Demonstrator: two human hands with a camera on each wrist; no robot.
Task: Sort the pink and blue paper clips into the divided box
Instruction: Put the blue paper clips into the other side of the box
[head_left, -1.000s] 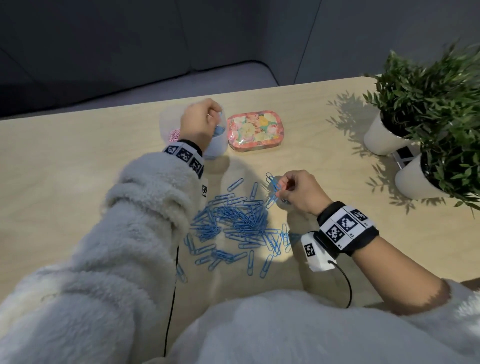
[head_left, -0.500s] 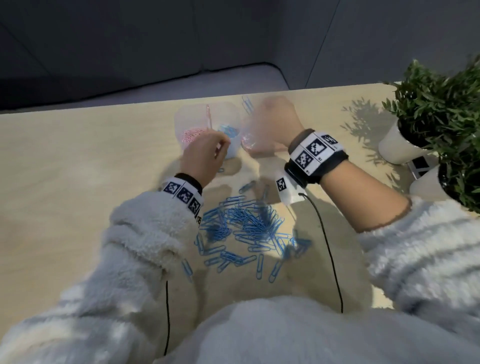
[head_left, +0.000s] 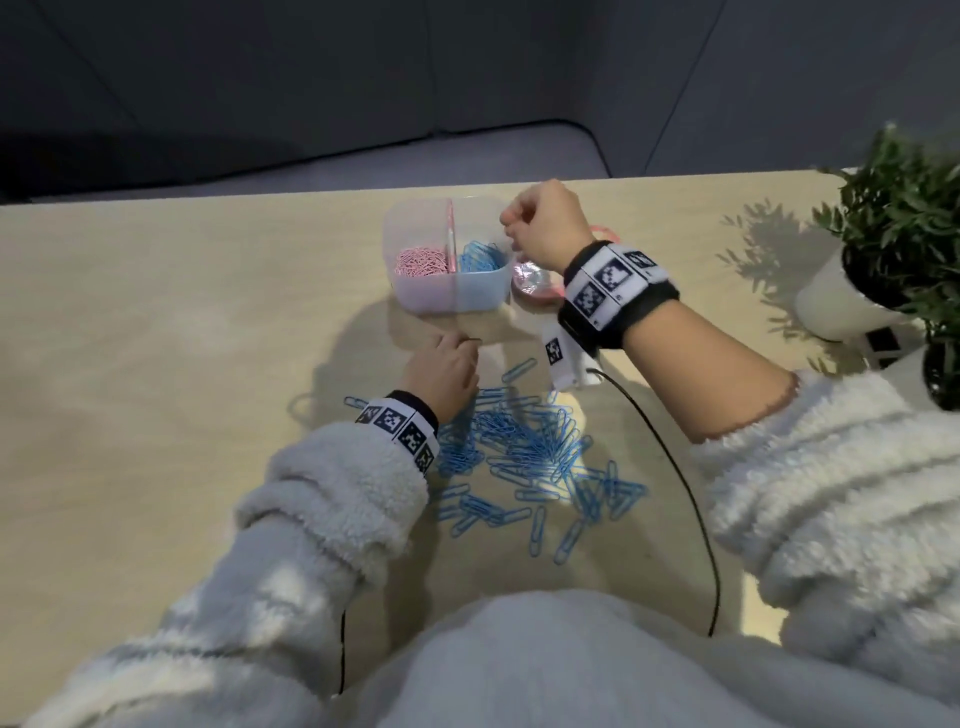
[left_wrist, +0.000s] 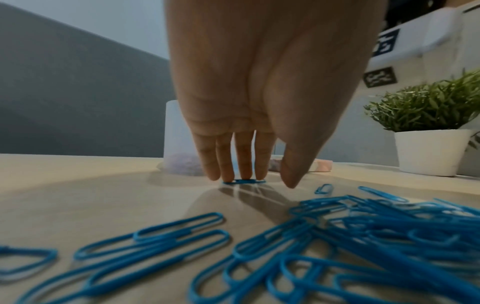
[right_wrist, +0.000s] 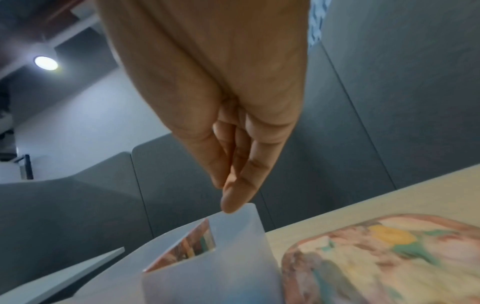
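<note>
My left hand presses straight fingers on one blue clip on the worktop; right hand over the box (fingers bunched, nothing visibly held).

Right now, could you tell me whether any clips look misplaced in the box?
Nothing stands out: in the divided box, pink clips fill the left compartment and blue clips the right. Only blue ones remain in the loose pile on the table.

A grey upholstered sofa stands behind the pale wooden table, under a round ceiling light.
</note>
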